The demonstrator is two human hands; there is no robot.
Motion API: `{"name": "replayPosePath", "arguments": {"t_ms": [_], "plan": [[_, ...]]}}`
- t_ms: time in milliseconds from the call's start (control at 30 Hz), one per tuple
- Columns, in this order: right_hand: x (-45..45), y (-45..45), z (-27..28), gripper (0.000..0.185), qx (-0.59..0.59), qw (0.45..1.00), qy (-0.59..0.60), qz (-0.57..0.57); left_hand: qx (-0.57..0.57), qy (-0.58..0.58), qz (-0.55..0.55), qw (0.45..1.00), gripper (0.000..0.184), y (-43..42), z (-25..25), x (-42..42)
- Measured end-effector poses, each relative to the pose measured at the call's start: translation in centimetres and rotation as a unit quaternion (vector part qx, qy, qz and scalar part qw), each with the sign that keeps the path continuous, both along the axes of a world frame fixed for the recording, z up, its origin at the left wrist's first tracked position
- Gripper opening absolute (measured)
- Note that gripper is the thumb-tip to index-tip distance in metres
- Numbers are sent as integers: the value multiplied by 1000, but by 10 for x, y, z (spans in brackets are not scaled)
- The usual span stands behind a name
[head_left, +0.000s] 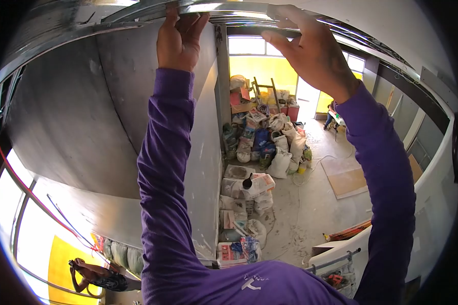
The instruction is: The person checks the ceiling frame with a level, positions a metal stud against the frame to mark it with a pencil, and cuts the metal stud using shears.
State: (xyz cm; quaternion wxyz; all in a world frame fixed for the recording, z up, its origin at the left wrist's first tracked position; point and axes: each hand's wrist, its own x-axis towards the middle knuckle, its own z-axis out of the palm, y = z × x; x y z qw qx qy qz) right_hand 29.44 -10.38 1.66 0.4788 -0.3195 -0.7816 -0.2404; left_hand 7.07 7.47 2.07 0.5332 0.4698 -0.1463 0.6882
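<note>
So, both arms are straight up overhead here, purple sleeves and all. The long, shiny silver metal channel [229,8] is right at the top, spanning the space between the two hands, just under the white ceiling surface [392,25].

Left hand [179,44] is up at the channel's left part, thumb and fingers a bit apart, tips reaching the metal. Right hand [318,56] is at the other end, thumb sticking out well away from the fingers, which are bent up against the channel. Can't honestly tell if either one is clamped on or just propping it.

How far along? Kinda mid-job, I'd say. Some of it looks done: a curved silver metal rail [61,40] runs along the upper left, and the big dull grey wall panel [61,127] stands below it. What's left is harder to call. Thin metal strips [341,31] run bare past the right hand, so that stretch looks unfinished to me. No screws or fastenings I can make out around the channel, so no clue whether it's fixed yet.

Down below, the grey concrete floor [285,223] has a heap of white and printed sacks [277,142] and a flat brown board [346,178]. There's another person [99,277] at lower left too, arms raised.
</note>
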Motion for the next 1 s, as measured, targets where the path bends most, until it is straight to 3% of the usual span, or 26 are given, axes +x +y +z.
{"name": "replayPosePath", "arguments": {"t_ms": [67, 167, 267, 500, 567, 700, 767, 833, 933, 1000], "plan": [[-11, -8, 2, 37, -72, 993, 83, 36, 8, 4, -19, 1000, 39, 3, 1, -2], [-2, 11, 1, 29, 67, 997, 22, -23, 6, 9, -25, 1000, 40, 6, 1, -3], [-6, 17, 1, 24, 29, 999, 39, 4, -32, 6, -3, 999, 41, 3, 0, -5], [-3, 46, 3, 13, 83, 994, 31, 62, -2, 25, -11, 1000, 44, -4, 4, -8], [-2, 44, 4, 13, 55, 996, 36, 64, -20, 14, 17, 1000, 43, -9, 2, -5], [-2, 44, 3, 25, 109, 994, 10, 13, -22, 13, -43, 999, 46, -7, -3, -6], [-2, 50, 2, 27, 116, 993, 5, 10, -69, -8, -66, 995, 59, -13, -5, -4], [-2, 55, 2, 27, 141, 989, 9, 37, -104, 40, 18, 994, 41, -28, -14, -2], [-3, 60, -3, 20, 109, 990, 36, 83, -103, 111, 115, 982, 43, -50, -43, -6], [-7, 66, -5, 12, 167, 977, 37, 128, -81, 152, 189, 967, 44, -60, -69, -12]]}}
